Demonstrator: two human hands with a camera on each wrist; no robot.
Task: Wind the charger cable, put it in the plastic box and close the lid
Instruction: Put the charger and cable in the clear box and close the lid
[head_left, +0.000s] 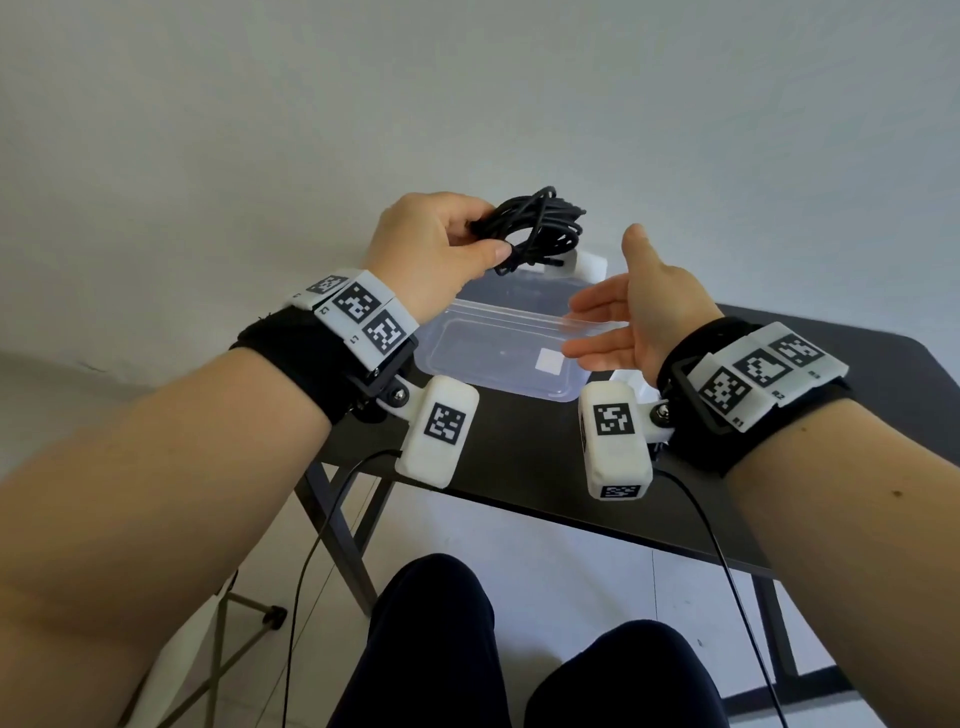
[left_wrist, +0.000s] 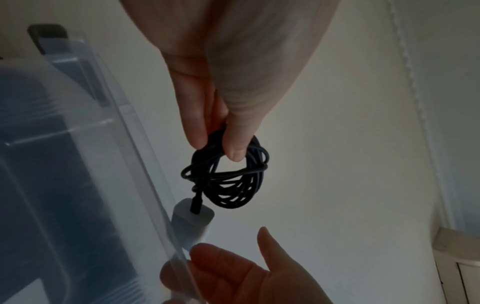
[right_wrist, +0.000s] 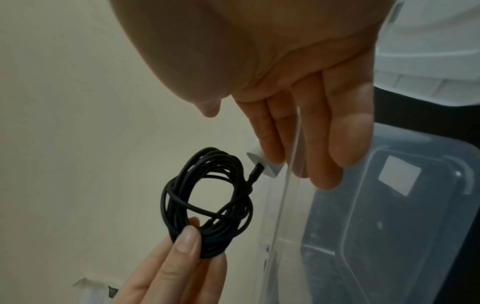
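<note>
My left hand (head_left: 485, 236) pinches a wound coil of black charger cable (head_left: 537, 226) between thumb and fingers, holding it in the air above the far side of the clear plastic box (head_left: 467, 322). The white charger plug (head_left: 589, 262) hangs from the coil's end just past the box's far rim. In the left wrist view the coil (left_wrist: 228, 179) dangles from my fingertips with the plug (left_wrist: 193, 222) below it. My right hand (head_left: 597, 322) is open, fingers straight, at the box's right rim, holding nothing. The right wrist view shows its fingers (right_wrist: 337, 133) beside the box wall (right_wrist: 285, 185).
The open box stands on a small black folding table (head_left: 519, 441). A whitish translucent lid (right_wrist: 428, 51) lies to the right of the box, under my right wrist. A pale wall is behind the table. My knees are below the table's near edge.
</note>
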